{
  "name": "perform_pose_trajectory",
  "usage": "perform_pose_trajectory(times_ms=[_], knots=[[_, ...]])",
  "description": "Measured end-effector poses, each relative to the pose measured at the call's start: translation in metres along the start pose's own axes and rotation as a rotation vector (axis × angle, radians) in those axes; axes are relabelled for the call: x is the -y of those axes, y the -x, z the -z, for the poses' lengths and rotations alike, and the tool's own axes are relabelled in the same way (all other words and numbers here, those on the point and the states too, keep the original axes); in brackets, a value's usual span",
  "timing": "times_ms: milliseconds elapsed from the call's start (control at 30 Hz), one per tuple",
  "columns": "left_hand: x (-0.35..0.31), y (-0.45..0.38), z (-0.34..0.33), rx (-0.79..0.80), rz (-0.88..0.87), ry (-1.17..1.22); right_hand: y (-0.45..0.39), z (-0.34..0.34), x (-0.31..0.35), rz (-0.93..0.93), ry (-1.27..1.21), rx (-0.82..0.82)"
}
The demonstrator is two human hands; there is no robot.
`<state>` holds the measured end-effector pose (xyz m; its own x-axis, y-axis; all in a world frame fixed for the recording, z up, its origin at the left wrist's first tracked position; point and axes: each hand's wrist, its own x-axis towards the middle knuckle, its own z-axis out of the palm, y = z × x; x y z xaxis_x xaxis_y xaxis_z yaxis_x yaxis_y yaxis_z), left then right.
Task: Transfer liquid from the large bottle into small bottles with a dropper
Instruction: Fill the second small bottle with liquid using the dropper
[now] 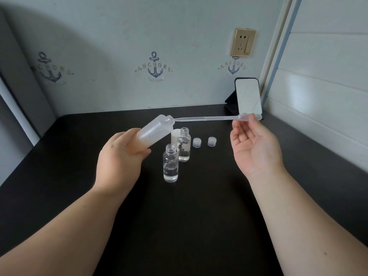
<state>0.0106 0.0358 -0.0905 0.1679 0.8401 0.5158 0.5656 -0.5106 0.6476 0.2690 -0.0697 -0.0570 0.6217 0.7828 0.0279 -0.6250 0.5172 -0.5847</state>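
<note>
My left hand (pixel 119 154) grips the large translucent bottle (pixel 154 130), tilted with its open mouth pointing up and to the right. My right hand (pixel 253 144) pinches the bulb of a long clear dropper (pixel 205 118), which lies nearly level with its tip at the large bottle's mouth. Two small clear bottles stand open on the black table (pixel 179 226): the near small bottle (pixel 170 164) and the far small bottle (pixel 184 145), each with some clear liquid at the bottom.
Two small clear caps (pixel 197 142) (pixel 212 141) lie right of the small bottles. A white cap (pixel 176 134) stands behind the far small bottle. A phone (pixel 248 96) leans on a stand at the back right, by the wall.
</note>
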Motion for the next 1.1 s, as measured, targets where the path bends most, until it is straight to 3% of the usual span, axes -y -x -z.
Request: perform_pose_trajectory(times_ms=[300, 900, 1100], knots=[[-0.0013, -0.0002, 0.0004, 0.026, 0.115, 0.178, -0.0011, 0.0033, 0.0013, 0.005, -0.014, -0.027], [-0.002, -0.0026, -0.0039, 0.085, 0.219, 0.18, -0.0029, 0.0017, 0.0006, 0.01, 0.043, -0.03], [-0.0082, 0.0045, 0.0043, 0.061, 0.251, 0.318, -0.0022, 0.0013, -0.0004, 0.013, 0.052, -0.024]])
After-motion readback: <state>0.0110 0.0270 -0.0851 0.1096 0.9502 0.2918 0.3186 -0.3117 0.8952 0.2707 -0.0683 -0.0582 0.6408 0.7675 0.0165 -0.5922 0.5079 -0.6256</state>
